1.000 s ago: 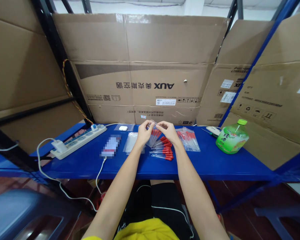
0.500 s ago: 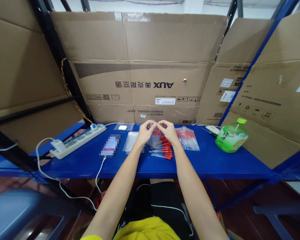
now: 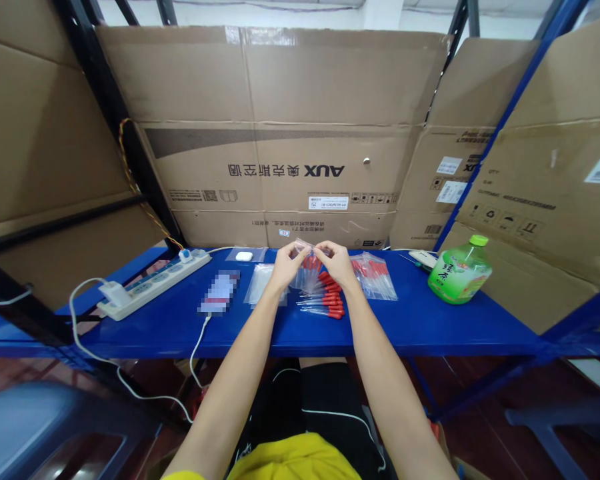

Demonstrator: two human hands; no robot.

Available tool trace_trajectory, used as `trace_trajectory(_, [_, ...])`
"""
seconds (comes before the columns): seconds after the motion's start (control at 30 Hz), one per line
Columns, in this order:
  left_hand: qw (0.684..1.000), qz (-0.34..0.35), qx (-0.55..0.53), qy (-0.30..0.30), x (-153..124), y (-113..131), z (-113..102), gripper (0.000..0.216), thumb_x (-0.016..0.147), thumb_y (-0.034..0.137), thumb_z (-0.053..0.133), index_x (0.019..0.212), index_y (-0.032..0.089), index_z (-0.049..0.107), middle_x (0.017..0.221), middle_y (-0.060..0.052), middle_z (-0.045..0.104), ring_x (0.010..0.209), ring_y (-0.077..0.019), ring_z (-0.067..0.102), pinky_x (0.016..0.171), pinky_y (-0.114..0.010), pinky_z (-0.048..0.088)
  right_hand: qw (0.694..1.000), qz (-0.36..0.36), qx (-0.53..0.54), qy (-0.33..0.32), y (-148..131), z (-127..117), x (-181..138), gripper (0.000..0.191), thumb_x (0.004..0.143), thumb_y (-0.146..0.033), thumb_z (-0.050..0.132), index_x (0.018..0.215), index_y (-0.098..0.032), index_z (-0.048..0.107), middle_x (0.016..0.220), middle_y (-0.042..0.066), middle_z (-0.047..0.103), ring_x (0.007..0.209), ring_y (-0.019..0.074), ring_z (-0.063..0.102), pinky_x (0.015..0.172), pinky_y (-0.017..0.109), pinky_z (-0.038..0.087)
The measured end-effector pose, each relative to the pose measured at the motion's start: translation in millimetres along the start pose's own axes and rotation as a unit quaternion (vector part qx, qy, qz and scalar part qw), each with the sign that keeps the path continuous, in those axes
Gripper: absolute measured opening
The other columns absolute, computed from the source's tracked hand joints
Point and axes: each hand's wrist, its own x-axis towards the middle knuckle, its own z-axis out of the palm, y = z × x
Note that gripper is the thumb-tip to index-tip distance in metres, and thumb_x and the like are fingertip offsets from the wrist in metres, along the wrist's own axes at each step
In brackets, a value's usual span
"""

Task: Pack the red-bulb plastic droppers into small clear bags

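Observation:
My left hand point(image 3: 287, 264) and my right hand point(image 3: 335, 261) meet at the middle of the blue table. Both pinch the upper edge of a clear plastic bag point(image 3: 306, 280), which holds several red-ended pieces. Just below the bag and between my forearms lies a row of loose droppers point(image 3: 325, 307), thin clear tubes with red bulbs. Right of my right hand rests a filled clear bag point(image 3: 377, 277) with more red-ended droppers. Beside my left wrist is a stack of flat clear bags point(image 3: 261, 283). My fingers partly cover the held bag's opening.
A phone point(image 3: 220, 291) on a white cable and a power strip point(image 3: 153, 283) lie to the left. Behind them is a white case point(image 3: 244, 256). A green bottle point(image 3: 461, 270) stands at the right. Cardboard sheets point(image 3: 280, 80) wall off the back and sides of the blue table point(image 3: 430, 337).
The held bag's upper edge now shows more clearly between my fingertips. My hands stay in nearly the same place, and the view has shifted slightly.

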Motion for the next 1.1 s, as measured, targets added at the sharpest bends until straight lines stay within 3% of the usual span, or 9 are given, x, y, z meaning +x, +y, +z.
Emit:
trace_trajectory(0.3, [0.999, -0.024, -0.028, 0.040, -1.8, 5.6, -1.0, 0.042, 0.080, 0.055, 0.077, 0.077, 0.014, 0.069, 0.069, -0.001, 0.065, 0.061, -0.0119, 0.054, 0.058, -0.024, 0.042, 0.997, 0.030, 0.077, 0.008, 5.5, 0.5, 0.6, 0.036, 0.080, -0.054, 0.075, 0.080, -0.019, 0.072, 0.072, 0.002, 0.069, 0.066, 0.0174, 0.061, 0.065, 0.030, 0.049])
trace_trajectory(0.47, [0.995, -0.066, -0.074, 0.004, -3.4, 8.6, 1.4, 0.044, 0.077, 0.056, 0.080, 0.088, 0.014, 0.074, 0.074, -0.003, 0.069, 0.061, -0.0131, 0.058, 0.056, -0.024, 0.044, 0.996, 0.015, 0.085, 0.018, 6.1, -0.2, 1.5, 0.035, 0.079, -0.053, 0.077, 0.076, -0.019, 0.071, 0.070, 0.001, 0.067, 0.066, 0.0164, 0.059, 0.065, 0.030, 0.049])
trace_trajectory(0.6, [0.995, -0.074, -0.072, 0.015, -3.0, 6.6, 1.4, 0.045, 0.074, 0.053, 0.083, 0.092, 0.013, 0.077, 0.077, -0.005, 0.072, 0.061, -0.0130, 0.058, 0.057, -0.024, 0.045, 0.992, 0.042, 0.113, 0.023, 5.1, 2.1, 1.3, 0.038, 0.075, -0.057, 0.080, 0.079, -0.019, 0.074, 0.071, 0.001, 0.069, 0.063, 0.0168, 0.059, 0.061, 0.030, 0.048])
trace_trajectory(0.9, [0.991, -0.083, -0.100, 0.035, -1.4, -0.5, -0.8, 0.042, 0.074, 0.051, 0.084, 0.092, 0.014, 0.078, 0.085, -0.007, 0.075, 0.070, -0.0143, 0.063, 0.062, -0.023, 0.048, 0.991, 0.051, 0.116, 0.049, 4.3, 0.2, 0.1, 0.037, 0.074, -0.056, 0.081, 0.074, -0.020, 0.073, 0.066, 0.000, 0.066, 0.058, 0.0153, 0.055, 0.055, 0.028, 0.044])
trace_trajectory(1.1, [0.987, -0.079, -0.127, 0.051, -3.9, 7.8, 0.4, 0.044, 0.078, 0.056, 0.079, 0.095, 0.016, 0.076, 0.098, -0.007, 0.074, 0.085, -0.0179, 0.066, 0.064, -0.025, 0.056, 0.986, 0.063, 0.125, 0.093, 9.3, -2.4, 2.5, 0.042, 0.074, -0.062, 0.078, 0.073, -0.021, 0.067, 0.068, -0.001, 0.063, 0.061, 0.0148, 0.053, 0.056, 0.027, 0.044])
